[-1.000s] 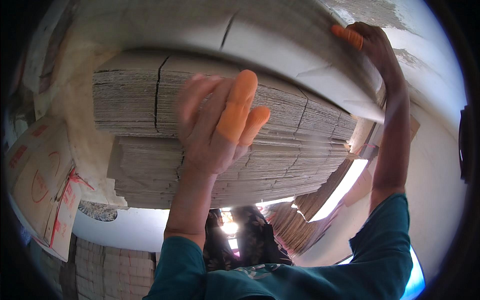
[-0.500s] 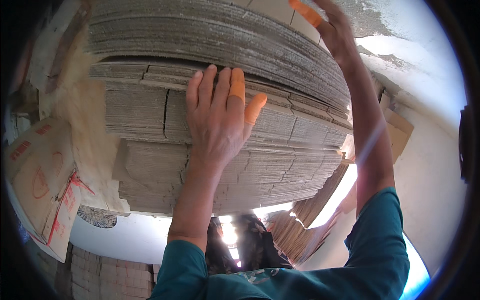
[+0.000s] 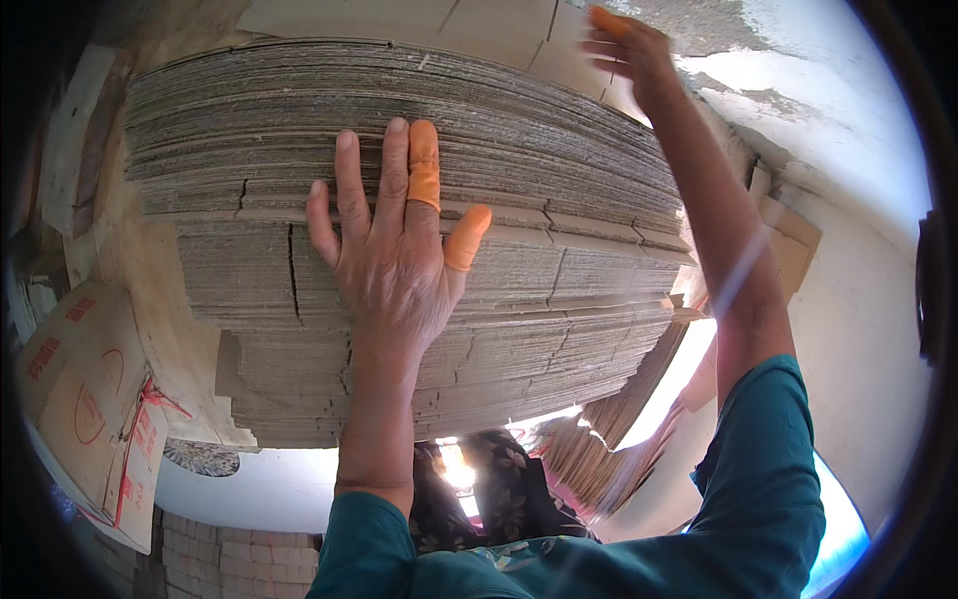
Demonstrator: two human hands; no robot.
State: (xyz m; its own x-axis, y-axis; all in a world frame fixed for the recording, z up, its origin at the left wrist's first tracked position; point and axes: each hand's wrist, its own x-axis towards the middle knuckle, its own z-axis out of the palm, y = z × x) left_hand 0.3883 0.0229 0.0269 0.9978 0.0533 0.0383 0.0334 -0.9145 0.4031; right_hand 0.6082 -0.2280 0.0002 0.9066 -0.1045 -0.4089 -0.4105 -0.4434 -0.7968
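Observation:
A thick stack of grey-brown cardboard sheets [image 3: 559, 290] fills the middle, its layered edges facing me. My left hand [image 3: 394, 240] lies flat against those edges with its fingers spread, holding nothing. Orange finger cots cover its thumb and index finger. At the far right corner of the stack, my right hand [image 3: 634, 62] is raised over or beside the top sheet [image 3: 499, 32]; which one I cannot tell. Its fingers stretch leftward, apart and slightly blurred, with an orange cot on at least one. Nothing shows in that hand.
To the left stands a cardboard box [image 3: 90, 399] tied with red string. More flat cardboard sheets [image 3: 609, 449] lean at the lower right. A white wall [image 3: 848, 329] with peeling patches bounds the right side. Stacked bundles [image 3: 239, 559] sit at the lower left.
The upper layers have come down level with the rest, closing the dark gap. My left hand has shifted left and spread its fingers; my right hand has moved slightly down.

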